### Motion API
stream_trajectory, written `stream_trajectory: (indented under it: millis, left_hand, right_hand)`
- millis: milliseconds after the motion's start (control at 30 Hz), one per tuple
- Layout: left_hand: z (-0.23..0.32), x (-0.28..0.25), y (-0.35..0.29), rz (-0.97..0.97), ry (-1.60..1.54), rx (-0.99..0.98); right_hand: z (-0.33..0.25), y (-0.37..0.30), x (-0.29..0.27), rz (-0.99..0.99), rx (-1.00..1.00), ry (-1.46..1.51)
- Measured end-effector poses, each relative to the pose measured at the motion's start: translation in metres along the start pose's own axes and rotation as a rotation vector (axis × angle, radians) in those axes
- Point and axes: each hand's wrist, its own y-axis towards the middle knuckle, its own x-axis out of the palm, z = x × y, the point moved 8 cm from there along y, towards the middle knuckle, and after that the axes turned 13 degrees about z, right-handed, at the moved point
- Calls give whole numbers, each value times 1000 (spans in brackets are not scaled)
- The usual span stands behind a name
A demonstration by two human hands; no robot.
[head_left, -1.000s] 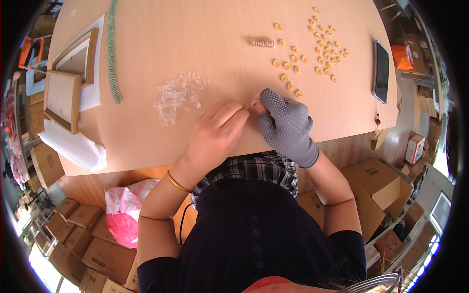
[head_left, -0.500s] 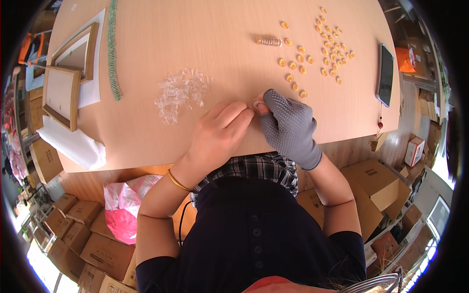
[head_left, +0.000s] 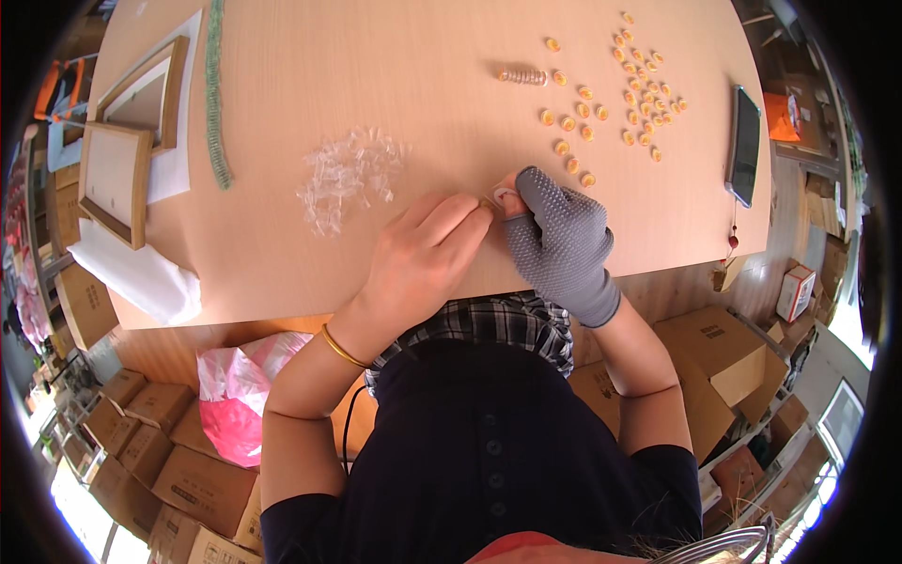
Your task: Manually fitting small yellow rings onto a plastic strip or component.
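Held thing: one small pale piece (head_left: 498, 195), whitish to see-through. I have it pinched where the tips of my left hand (head_left: 423, 246) and gloved right hand (head_left: 562, 237) meet. Mostly covered by my grip, only a sliver shows; full outline, ends and material unclear. Tilt can't be read either. Position: over the worktop (head_left: 272, 268), near the near edge, slightly right of that edge's middle, well apart from the far edge. Can't tell if it touches the surface.
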Motion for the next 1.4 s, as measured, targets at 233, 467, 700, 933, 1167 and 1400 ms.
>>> stream_trajectory:
  millis: [233,467,700,933,1167,1400]
  left_hand:
    - [0,1,-2,-13,15,34]
    - [0,2,-3,-17,15,35]
    - [5,1,-1,-15,56,63]
    - [3,0,-1,47,50,59]
    - [-3,25,27,-64,50,-162]
    - [-41,52,57,113,-150,-437]
  right_hand:
    - [1,-1,2,19,-43,-16]
    - [0,-3,6,-36,-62,-91]
    - [-1,2,5,-139,-83,-154]
    - [28,-20,-45,234,238,276]
    - [61,-50,-76,456,356,378]
    - [63,-53,-77,512,324,392]
